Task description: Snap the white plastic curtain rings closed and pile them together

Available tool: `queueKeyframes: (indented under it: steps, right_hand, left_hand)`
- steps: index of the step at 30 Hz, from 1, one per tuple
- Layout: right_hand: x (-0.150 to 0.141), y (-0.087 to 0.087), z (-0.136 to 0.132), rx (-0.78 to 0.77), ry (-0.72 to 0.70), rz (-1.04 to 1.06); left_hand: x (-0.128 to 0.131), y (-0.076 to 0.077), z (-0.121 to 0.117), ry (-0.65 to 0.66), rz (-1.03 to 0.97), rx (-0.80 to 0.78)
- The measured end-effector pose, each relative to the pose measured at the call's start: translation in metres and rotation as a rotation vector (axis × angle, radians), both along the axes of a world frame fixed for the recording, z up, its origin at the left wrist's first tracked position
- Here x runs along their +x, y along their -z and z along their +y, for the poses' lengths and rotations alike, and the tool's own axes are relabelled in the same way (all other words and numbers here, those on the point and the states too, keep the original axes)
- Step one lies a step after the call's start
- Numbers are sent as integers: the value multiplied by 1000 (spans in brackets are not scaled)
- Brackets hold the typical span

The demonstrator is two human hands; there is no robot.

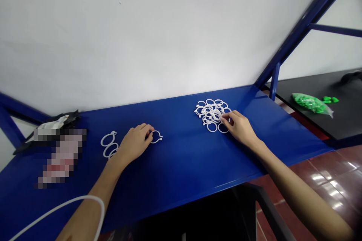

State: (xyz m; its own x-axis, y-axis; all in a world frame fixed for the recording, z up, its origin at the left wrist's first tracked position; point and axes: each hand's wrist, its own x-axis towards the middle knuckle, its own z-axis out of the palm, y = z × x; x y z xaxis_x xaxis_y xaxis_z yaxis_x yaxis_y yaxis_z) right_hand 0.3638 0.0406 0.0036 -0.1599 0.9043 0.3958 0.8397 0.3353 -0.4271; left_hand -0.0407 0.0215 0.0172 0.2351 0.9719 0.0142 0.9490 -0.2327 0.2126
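Note:
My left hand pinches the side of a white plastic ring, whose small open clasp points right. Beside that wrist lie several more white rings, partly covered by my forearm. Over on the right is a loose pile of white rings, overlapping one another on the blue table. My right hand is at the pile's right edge, thumb and forefinger closed on a white ring there. The fingertips hide part of that ring.
A black plastic bag and a blurred-out packet lie at the left. White cable loops over my left forearm. Right, a black table holds a bag of green pieces. Blue frame bars rise beside the white wall.

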Motion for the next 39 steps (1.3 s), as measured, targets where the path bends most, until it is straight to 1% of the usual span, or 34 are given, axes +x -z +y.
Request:
queueKeyframes:
  steps: [8,11,13,15,16,19,21,22,25,27,30,33,37,39]
  right_hand:
    - [3,-6,-3,23,46,13]
    - [-3,-9,-8,46,39,16]
    - [-12,-11,-14,73,13,17]
    - [-27,-13,-22,86,-61,19]
    - [-37,-14,-26,82,-121,19]
    - [-74,-18,-34,49,-332,-1]
    - [-102,-20,-34,17,-449,-34]
    - [-116,-20,-33,-3,-483,-45]
    - [-150,-20,-22,-73,-524,-47]
    - [-164,-19,-14,-143,-560,45]
    - [-171,-16,-11,-268,-590,310]
    - [-168,-12,-17,-388,-558,542]
    - [-167,-4,-24,-526,-484,710]
    - [-168,1,-23,-585,-462,813]
  left_hand:
    - [4,3,-2,2,-16,25]
    - [5,4,-1,0,-34,34]
    - [7,4,-2,0,-58,42]
    - [9,4,-2,-7,-100,54]
    - [11,3,-3,-12,-129,59]
    - [18,1,-7,-37,-272,64]
    - [22,0,-9,-52,-395,59]
    - [24,0,-11,-55,-449,57]
    - [29,0,-13,-89,-563,93]
    - [31,0,-14,-140,-625,136]
    - [35,-1,-17,-193,-692,148]
    - [40,-2,-20,-185,-679,126]
    - [46,-1,-25,-147,-599,213]
    - [49,1,-26,-119,-559,214]
